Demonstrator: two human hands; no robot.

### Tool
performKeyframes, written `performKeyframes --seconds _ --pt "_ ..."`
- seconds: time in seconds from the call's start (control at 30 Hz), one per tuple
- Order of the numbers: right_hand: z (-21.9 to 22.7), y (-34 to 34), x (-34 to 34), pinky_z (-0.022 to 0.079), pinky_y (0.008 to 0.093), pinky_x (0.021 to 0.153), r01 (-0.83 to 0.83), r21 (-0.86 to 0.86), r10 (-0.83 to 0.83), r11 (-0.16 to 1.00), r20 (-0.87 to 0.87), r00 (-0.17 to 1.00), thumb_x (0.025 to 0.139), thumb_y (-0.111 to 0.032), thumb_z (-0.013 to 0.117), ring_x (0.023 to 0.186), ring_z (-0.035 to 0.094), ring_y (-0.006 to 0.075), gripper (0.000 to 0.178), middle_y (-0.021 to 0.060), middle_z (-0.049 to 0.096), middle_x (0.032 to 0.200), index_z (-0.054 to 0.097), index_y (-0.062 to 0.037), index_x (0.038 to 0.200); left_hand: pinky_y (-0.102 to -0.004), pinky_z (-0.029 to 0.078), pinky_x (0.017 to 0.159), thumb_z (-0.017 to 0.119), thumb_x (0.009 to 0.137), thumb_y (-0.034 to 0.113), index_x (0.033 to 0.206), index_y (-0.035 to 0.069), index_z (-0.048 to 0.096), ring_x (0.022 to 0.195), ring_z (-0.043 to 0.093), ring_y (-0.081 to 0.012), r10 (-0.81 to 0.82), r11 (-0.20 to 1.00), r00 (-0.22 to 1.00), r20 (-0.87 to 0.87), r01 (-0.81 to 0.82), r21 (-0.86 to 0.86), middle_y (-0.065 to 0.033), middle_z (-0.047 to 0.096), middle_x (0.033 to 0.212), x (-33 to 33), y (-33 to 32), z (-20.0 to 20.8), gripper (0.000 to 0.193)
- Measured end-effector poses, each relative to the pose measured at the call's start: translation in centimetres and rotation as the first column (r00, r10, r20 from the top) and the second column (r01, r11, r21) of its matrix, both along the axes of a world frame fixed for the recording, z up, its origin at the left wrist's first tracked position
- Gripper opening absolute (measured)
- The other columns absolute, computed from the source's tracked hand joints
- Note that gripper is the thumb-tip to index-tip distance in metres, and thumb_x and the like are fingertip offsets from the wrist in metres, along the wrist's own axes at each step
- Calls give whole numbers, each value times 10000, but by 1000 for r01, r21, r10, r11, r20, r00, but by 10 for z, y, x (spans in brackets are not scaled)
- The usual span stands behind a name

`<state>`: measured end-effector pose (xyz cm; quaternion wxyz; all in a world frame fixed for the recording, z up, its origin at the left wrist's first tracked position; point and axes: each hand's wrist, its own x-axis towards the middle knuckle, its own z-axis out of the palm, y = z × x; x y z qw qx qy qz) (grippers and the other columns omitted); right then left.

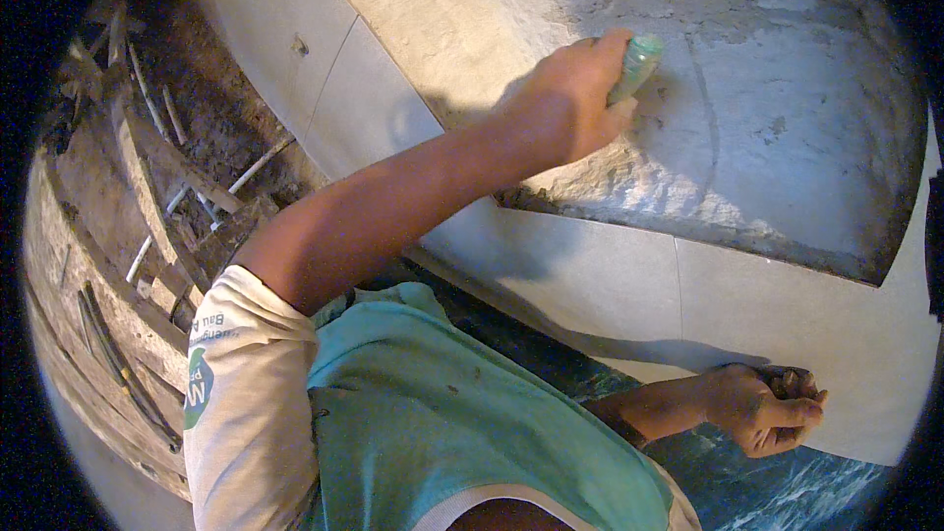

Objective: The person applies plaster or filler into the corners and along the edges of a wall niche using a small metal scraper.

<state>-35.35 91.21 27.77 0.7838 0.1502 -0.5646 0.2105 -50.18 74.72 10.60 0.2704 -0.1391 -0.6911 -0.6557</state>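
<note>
My left hand (580, 93) reaches across to the upper middle, its fingers wrapped round a translucent green, ridged piece that looks like a plastic bottle (639, 67). The bottle is just over, or touching, a rough plastered surface (777, 138), cream on the left and grey on the right; I cannot tell if they touch. At the lower right, my right hand (765, 411) is closed with curled fingers, over or against a pale tile band (619, 280). What it holds, if anything, is hidden.
Pale tiles border the plaster on its near and left sides. Wooden boards (147, 177), thin white pipes (261, 162) and a dark hose-like strip (123, 374) lie at the left. Dark green marbled material (787, 482) shows below my right hand.
</note>
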Motion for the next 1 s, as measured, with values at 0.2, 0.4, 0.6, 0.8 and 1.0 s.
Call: performKeyframes --seconds 0.2,0.4,0.6,0.8,1.0 --pt "-1 -1 -3 392 201 420 21 40 -18 999 -72 997 847 -141 581 487 486 113 205 121 577 670 595 62 823 -395 476 761 683 710 268 1080 53 490 895 593 -355 59 998 981 183 -52 -44 -214 595 951 -15 -50 7 470" --pt "-1 -7 -6 409 202 438 33 -30 -35 999 -82 996 847 -141 581 503 497 118 205 129 584 680 595 63 831 -421 465 755 674 707 247 1029 1 465 863 579 -374 -50 991 973 226 21 129 -225 584 907 1 -9 2 456" --pt "-2 -3 -6 421 209 450 57 1 -56 998 -85 995 849 -139 577 525 516 126 204 133 588 691 596 64 832 -347 484 719 721 702 249 1022 19 496 809 616 -267 27 1000 969 245 -28 1 -160 613 857 -8 -37 -7 453" --pt "-1 6 -1 444 261 451 69 42 -67 997 -31 997 867 -175 566 548 529 176 199 157 600 802 563 24 851 -312 476 719 725 713 209 1007 26 515 793 604 -175 -472 879 878 81 461 123 -91 624 835 -14 -48 17 405" --pt "-1 8 2 445 270 452 41 40 -40 998 -3 999 857 -168 579 551 531 178 178 159 606 810 572 10 850 -368 461 672 681 707 170 962 65 515 771 591 -307 -443 883 864 -238 376 -281 -115 608 812 -14 -29 32 321"
